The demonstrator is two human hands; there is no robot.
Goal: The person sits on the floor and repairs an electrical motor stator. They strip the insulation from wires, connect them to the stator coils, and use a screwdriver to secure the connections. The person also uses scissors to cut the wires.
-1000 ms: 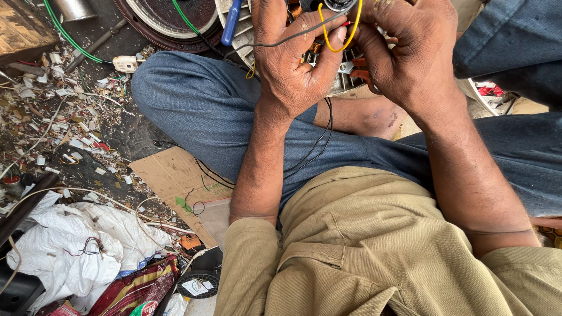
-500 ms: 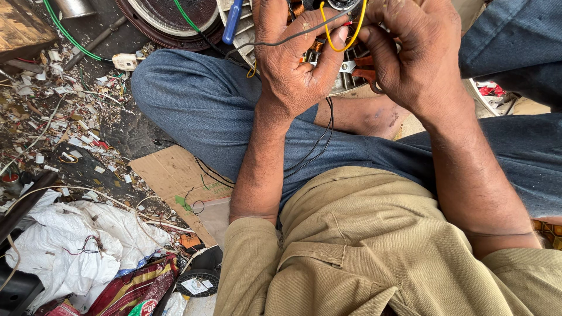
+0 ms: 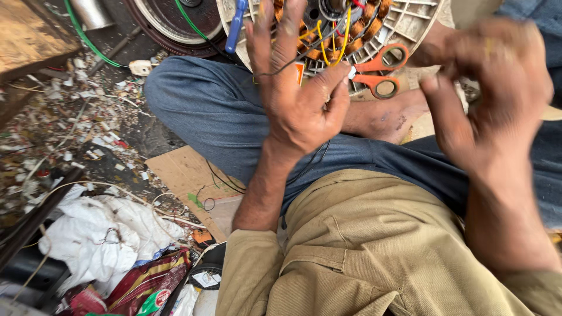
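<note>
Since half a second back the hands have pulled apart and the view has dropped, so the whole motor stator (image 3: 374,35) shows now, white frame with copper windings. The left hand (image 3: 295,96) is upright, palm toward the camera, fingers spread and pointing up; a thin black wire (image 3: 293,63) runs across its fingers and looks pinched at the thumb, though I can't tell how firmly. The right hand (image 3: 489,88) is blurred, fingers loosely curled, and I can't tell if it has hold of anything.

The stator sits just beyond both hands, yellow wires (image 3: 333,38) looping off its hub. Orange-handled scissors (image 3: 379,71) lie on its rim between the hands, and a blue-handled tool (image 3: 236,26) sits at its left edge. The lap is tight: jeans-covered knee (image 3: 205,105) left, bare foot (image 3: 389,120) under the stator. Cardboard (image 3: 187,175), white rags (image 3: 99,234) and wire scraps crowd the floor to the left.
</note>
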